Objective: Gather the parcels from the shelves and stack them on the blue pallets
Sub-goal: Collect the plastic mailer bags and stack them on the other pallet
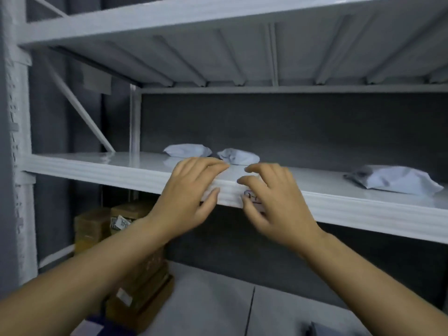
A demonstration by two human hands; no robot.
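Three white plastic mailer parcels lie on the white shelf (101,170): one at the back (186,150), a crumpled one (238,156) beside it, and a larger one (397,180) to the right. My left hand (191,192) and my right hand (274,197) are both raised in front of the shelf's front edge, fingers loosely curled, holding nothing. Their fingertips are just short of the two back parcels. A small label on the shelf edge is partly hidden by my right hand.
Brown cardboard boxes (138,275) are stacked on the lower level at the left. A white upright post (21,166) and a diagonal brace (80,105) frame the left side. Another shelf (242,10) sits overhead. A dark grey wall lies behind.
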